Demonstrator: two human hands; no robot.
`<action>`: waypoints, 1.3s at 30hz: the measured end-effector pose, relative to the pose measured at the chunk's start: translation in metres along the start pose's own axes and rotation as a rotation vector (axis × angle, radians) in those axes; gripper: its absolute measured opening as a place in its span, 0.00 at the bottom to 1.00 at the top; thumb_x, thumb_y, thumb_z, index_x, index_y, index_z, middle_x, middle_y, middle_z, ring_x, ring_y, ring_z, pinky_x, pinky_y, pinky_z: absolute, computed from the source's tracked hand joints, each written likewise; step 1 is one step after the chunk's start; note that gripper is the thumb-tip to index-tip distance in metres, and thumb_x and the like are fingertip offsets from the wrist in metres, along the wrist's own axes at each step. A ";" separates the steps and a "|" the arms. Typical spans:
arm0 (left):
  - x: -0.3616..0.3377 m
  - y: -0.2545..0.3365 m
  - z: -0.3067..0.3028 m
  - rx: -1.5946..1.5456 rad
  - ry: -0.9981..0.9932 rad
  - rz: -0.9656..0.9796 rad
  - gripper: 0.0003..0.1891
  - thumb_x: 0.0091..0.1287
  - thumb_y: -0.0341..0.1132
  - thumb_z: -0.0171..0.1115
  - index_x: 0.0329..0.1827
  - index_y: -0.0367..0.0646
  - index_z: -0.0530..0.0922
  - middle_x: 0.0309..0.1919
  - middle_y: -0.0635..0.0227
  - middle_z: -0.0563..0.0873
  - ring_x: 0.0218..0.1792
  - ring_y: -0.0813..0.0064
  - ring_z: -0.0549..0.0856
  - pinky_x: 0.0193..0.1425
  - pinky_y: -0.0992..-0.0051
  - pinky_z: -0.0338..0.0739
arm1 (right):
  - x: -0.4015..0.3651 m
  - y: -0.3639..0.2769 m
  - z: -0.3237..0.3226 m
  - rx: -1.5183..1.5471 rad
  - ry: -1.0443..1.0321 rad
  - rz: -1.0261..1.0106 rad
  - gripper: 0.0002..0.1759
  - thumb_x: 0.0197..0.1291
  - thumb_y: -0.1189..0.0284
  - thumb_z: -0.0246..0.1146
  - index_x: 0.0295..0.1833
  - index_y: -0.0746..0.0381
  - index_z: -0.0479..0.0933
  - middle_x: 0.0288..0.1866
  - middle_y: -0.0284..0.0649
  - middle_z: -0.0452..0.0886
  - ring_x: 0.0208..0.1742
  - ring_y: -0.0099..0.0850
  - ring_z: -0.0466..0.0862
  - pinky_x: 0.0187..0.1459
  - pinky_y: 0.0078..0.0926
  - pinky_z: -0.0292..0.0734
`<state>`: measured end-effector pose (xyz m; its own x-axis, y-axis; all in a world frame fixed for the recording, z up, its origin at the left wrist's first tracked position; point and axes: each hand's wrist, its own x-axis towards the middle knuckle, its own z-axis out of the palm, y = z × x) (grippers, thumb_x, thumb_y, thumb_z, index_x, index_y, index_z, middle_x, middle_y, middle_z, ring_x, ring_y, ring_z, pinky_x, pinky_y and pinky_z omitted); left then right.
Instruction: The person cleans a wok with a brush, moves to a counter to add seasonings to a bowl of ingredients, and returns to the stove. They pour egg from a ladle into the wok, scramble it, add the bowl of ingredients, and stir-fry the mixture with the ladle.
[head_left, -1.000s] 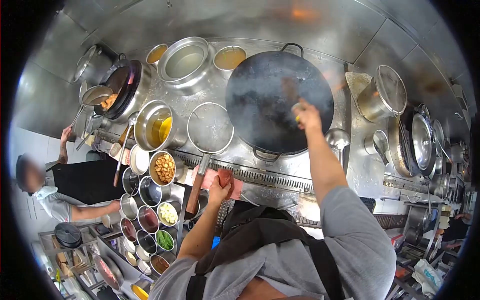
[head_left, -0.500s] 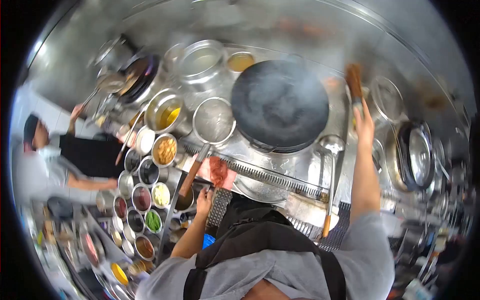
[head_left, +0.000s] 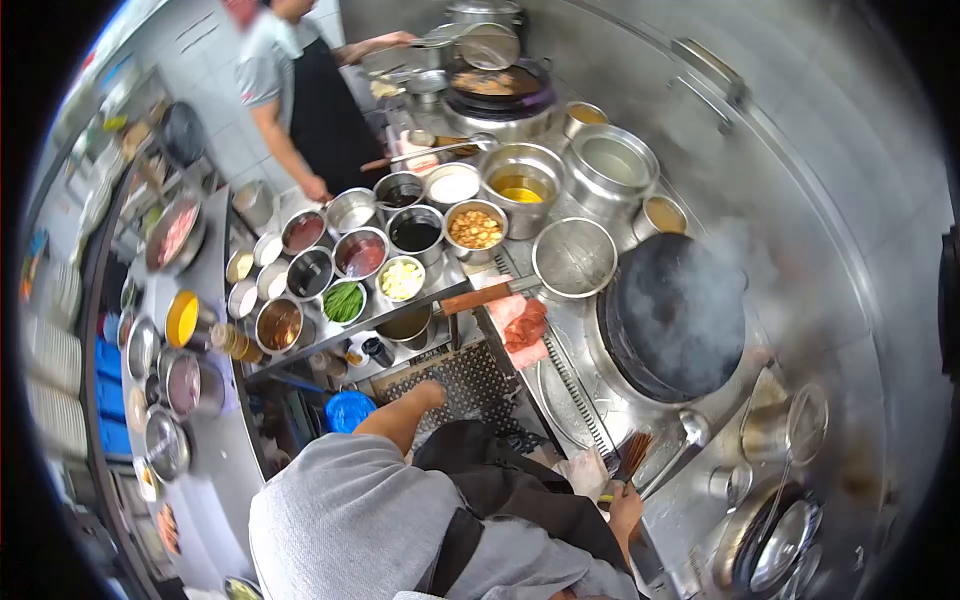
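My right hand (head_left: pixel 625 508) is closed around the handle of a bamboo brush (head_left: pixel 634 453), low at the stove's front edge. To its upper right, a black wok (head_left: pixel 675 318) gives off smoke or steam. My left hand (head_left: pixel 431 394) hangs over the dark perforated floor mat; its fingers are hard to make out. Above it a wooden-handled strainer (head_left: pixel 575 258) lies across the counter edge, beside a red cloth (head_left: pixel 524 327). A ladle (head_left: pixel 693 428) rests just right of the brush.
Metal pots of ingredients (head_left: pixel 476 228) crowd the left counter. Behind them a co-worker in a black apron (head_left: pixel 335 110) stands near a second wok (head_left: pixel 497 88). Lidded pans (head_left: pixel 785 545) are at the lower right; a blue container (head_left: pixel 349 411) sits below the counter.
The view has swung left. My right hand has brought the brush down from beside the wok to the stove's front edge. My left hand has moved away from the strainer handle.
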<state>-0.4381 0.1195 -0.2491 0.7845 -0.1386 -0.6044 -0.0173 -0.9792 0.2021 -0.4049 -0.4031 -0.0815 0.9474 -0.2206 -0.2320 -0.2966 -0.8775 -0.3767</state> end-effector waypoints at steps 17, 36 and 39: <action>-0.390 0.004 0.111 -0.995 1.343 -1.046 0.14 0.56 0.31 0.54 0.44 0.41 0.81 0.34 0.51 0.85 0.38 0.50 0.84 0.44 0.58 0.78 | -0.148 -0.270 0.146 -0.439 -0.712 -1.320 0.13 0.57 0.68 0.61 0.40 0.66 0.83 0.33 0.53 0.82 0.40 0.50 0.83 0.45 0.39 0.77; -0.529 0.149 0.229 -0.948 1.150 -1.570 0.32 0.60 0.37 0.59 0.67 0.35 0.62 0.71 0.48 0.56 0.75 0.51 0.50 0.76 0.54 0.48 | -0.340 -0.352 0.232 -0.967 -1.124 -2.088 0.13 0.57 0.75 0.62 0.48 0.65 0.81 0.44 0.54 0.83 0.47 0.49 0.82 0.45 0.38 0.76; -0.524 0.144 0.225 -0.941 1.094 -1.591 0.33 0.61 0.38 0.59 0.68 0.36 0.61 0.72 0.50 0.54 0.75 0.51 0.48 0.76 0.52 0.46 | -0.397 -0.368 0.184 -0.400 -1.415 -1.910 0.15 0.54 0.79 0.63 0.49 0.66 0.80 0.40 0.51 0.84 0.41 0.40 0.85 0.42 0.30 0.77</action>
<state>-0.9916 0.0175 -0.0767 -0.2247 0.9691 -0.1020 0.8079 0.2438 0.5366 -0.6939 0.0860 -0.0161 -0.6281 0.7334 -0.2601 0.6201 0.2698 -0.7367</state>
